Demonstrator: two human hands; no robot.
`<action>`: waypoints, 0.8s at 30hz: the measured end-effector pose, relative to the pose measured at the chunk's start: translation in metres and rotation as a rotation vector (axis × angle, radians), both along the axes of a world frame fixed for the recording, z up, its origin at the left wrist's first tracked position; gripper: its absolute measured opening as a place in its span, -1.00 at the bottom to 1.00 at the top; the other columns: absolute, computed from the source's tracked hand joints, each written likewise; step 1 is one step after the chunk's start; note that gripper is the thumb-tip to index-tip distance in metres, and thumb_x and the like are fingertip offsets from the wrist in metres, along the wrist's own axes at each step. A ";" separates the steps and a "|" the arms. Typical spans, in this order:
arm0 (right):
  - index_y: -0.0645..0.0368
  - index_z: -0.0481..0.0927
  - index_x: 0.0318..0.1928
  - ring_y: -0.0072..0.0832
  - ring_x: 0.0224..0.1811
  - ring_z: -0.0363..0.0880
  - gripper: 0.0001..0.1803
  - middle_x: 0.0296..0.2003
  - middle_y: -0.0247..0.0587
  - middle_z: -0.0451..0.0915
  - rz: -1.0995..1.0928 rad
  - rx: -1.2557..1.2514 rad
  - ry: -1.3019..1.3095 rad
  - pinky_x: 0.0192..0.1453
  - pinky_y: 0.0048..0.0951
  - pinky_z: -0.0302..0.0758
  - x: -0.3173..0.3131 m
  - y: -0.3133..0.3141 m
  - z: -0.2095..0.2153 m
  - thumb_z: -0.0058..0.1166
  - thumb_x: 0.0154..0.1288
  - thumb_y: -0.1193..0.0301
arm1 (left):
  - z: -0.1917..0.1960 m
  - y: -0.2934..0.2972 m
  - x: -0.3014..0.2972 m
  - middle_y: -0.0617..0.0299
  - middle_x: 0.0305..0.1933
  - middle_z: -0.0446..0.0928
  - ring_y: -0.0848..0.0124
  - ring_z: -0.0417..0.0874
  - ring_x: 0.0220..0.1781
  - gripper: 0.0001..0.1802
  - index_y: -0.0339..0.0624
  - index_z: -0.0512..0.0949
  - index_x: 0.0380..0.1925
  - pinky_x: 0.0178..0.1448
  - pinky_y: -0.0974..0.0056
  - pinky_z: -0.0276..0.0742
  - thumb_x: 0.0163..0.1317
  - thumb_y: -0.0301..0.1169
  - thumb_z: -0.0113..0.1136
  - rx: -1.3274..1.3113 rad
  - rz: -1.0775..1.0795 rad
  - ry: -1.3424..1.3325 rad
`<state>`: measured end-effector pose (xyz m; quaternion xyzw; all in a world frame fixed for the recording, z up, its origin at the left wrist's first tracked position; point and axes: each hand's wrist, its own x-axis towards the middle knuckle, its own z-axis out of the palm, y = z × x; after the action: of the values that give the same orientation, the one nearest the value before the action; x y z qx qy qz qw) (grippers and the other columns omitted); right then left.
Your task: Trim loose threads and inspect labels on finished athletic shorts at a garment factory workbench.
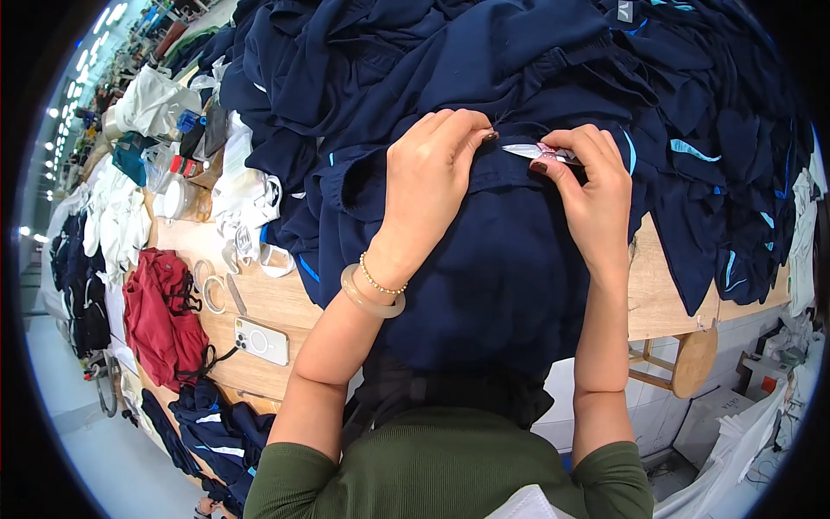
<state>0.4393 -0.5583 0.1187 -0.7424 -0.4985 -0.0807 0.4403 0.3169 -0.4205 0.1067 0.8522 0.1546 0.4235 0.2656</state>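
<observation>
Green sleeves and bare forearms rise from the lower edge to a navy garment (493, 285) draped over the near edge of the wooden surface (666, 294). Left hand (428, 177) presses down on its waistband, fingers curled. Right hand (588, 186) pinches small thread snips (540, 153) against the same seam. Behind lies a heap of navy clothes (519, 52); to the left, a white phone (261, 341) and a red garment (160, 316).

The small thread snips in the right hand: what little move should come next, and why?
Probably close the small thread snips on the thread at the dark navy garment seam: the right hand has their tips at the seam, and the left hand pins the fabric beside them.
</observation>
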 end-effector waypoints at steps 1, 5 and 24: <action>0.28 0.61 -0.28 -0.35 -0.29 0.47 -0.81 -0.37 -0.25 0.57 -0.002 0.001 0.004 -0.19 -0.43 0.42 0.000 0.000 -0.001 0.29 0.06 0.55 | 0.000 0.000 0.000 0.15 -0.38 0.65 0.41 0.65 -0.46 -0.95 -0.33 0.62 -0.31 -0.39 0.42 0.52 0.23 -0.60 0.23 -0.001 -0.004 0.003; 0.30 0.60 -0.26 -0.37 -0.29 0.48 -0.79 -0.37 -0.23 0.58 0.001 0.011 0.008 -0.18 -0.45 0.41 -0.002 0.003 -0.002 0.30 0.05 0.57 | 0.001 0.001 -0.001 0.15 -0.38 0.65 0.43 0.65 -0.48 -0.95 -0.33 0.61 -0.30 -0.40 0.42 0.52 0.24 -0.59 0.22 0.013 0.004 0.011; 0.24 0.61 -0.29 -0.33 -0.31 0.45 -0.82 -0.37 -0.29 0.55 0.019 -0.006 -0.052 -0.20 -0.38 0.43 0.000 0.006 -0.003 0.29 0.06 0.51 | 0.000 0.004 0.000 0.17 -0.39 0.68 0.51 0.69 -0.39 -0.92 -0.34 0.62 -0.27 -0.34 0.47 0.59 0.32 -0.57 0.16 -0.082 -0.011 -0.016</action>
<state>0.4392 -0.5526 0.1158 -0.7366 -0.5170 -0.0945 0.4256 0.3171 -0.4169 0.1062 0.8382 0.1648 0.4220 0.3037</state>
